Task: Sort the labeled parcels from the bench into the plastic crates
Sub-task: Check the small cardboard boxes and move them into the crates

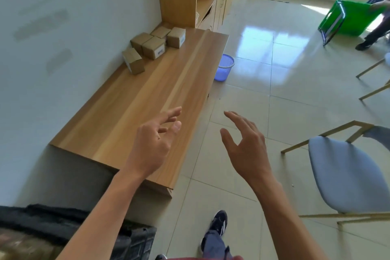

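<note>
Five small cardboard parcels (155,47) clustered at the far end of the wooden counter (130,116), close to the wall, some showing white labels. Well apart from both hands, far beyond the fingers (171,115). Left hand (155,143) raised over the counter's near edge, fingers loosely spread, holding nothing. Right hand (245,143) raised over the tiled floor (263,95), fingers spread, equally bare. Blue mesh basket (224,67) on the floor beside the counter. Green crate (350,18) far right, carried by another person. Grey chair (348,173) nearby.

Both hands (200,139) outstretched (fingers relaxed)
</note>
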`<state>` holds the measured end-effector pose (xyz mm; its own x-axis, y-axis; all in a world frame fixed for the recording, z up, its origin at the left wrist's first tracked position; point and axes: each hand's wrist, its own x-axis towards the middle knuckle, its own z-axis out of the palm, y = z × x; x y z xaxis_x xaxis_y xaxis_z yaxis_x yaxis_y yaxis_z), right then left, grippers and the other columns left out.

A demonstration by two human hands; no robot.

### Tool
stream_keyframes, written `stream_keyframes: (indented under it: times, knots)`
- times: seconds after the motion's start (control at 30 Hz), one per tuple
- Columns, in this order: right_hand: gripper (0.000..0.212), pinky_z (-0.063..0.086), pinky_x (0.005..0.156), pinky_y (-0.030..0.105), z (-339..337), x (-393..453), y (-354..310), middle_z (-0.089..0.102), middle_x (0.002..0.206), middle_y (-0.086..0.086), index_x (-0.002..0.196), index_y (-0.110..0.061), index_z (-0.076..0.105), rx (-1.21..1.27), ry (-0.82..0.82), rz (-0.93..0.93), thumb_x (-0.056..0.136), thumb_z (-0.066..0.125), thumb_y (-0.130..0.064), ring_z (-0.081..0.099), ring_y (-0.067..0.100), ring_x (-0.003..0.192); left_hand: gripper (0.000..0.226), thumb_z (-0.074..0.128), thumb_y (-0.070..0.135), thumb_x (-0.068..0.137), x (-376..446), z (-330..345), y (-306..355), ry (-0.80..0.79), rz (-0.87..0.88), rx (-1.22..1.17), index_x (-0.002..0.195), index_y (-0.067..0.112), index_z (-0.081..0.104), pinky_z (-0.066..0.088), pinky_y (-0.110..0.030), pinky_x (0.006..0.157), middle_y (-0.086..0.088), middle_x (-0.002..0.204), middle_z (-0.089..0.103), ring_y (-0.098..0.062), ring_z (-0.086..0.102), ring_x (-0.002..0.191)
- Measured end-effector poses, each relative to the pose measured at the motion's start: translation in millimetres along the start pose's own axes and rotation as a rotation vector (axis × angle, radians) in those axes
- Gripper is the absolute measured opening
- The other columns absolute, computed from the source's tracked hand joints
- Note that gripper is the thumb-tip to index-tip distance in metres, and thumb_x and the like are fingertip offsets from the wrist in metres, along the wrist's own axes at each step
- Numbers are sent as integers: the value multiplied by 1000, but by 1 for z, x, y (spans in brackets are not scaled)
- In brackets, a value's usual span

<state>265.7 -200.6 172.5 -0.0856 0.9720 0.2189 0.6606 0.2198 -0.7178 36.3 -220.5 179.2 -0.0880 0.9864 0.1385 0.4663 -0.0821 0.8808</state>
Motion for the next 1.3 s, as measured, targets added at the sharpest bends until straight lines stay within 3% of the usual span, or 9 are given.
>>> stream_keyframes:
  times: [0.2,0.43,0.57,0.7,0.87,0.97,1.13,1.3]
  knots:
    - [45,18,104,-4,-41,85,58,62,143,-7,142,-24,62,2,-1,9,98,70,-19,50,10,136,37,60,27,103,84,66,29,-10,0,-28,140,33,61,55,-31,102,20,133,66,6,62,120]
    - [45,32,111,21,-70,172,90,62,144,-7,143,-25,61,-40,-29,-55,99,69,-21,52,12,136,38,58,41,98,155,110,42,32,17,-24,136,43,59,55,-33,100,25,126,67,7,62,118]
    - [45,31,111,20,-72,219,95,62,144,-6,143,-23,61,-49,-25,-71,99,69,-20,52,14,136,38,57,43,97,199,120,40,33,11,-28,135,43,59,55,-30,100,26,124,66,8,62,117]
    - [45,25,108,9,-67,267,101,59,146,-12,144,-25,60,-34,-45,-52,100,67,-23,48,9,138,44,57,44,98,247,124,28,40,-9,-60,140,32,62,56,-34,101,25,128,67,7,62,118]
    - [45,29,110,17,-51,329,104,59,145,-12,144,-25,60,-43,-66,-36,100,68,-22,49,10,139,37,61,27,104,309,117,9,67,-19,-107,140,29,63,56,-37,103,23,128,68,5,63,119]
    - [45,30,110,19,-42,364,104,58,140,-18,143,-25,61,-51,-62,-43,99,69,-21,51,11,138,36,60,27,104,348,110,-1,69,-15,-112,141,28,63,55,-34,103,21,129,68,5,62,119]
    - [45,33,112,23,-21,412,100,60,146,-9,144,-23,60,-55,-86,-52,99,68,-21,50,12,138,39,59,28,104,394,98,-11,74,-26,-97,143,28,61,52,-24,103,19,131,67,8,62,118]
    - [45,33,112,22,6,460,100,61,146,-8,143,-25,61,-38,-136,-89,99,68,-22,51,12,139,40,59,29,105,430,89,-22,115,-49,-66,145,28,59,52,-29,104,21,131,65,9,60,120]
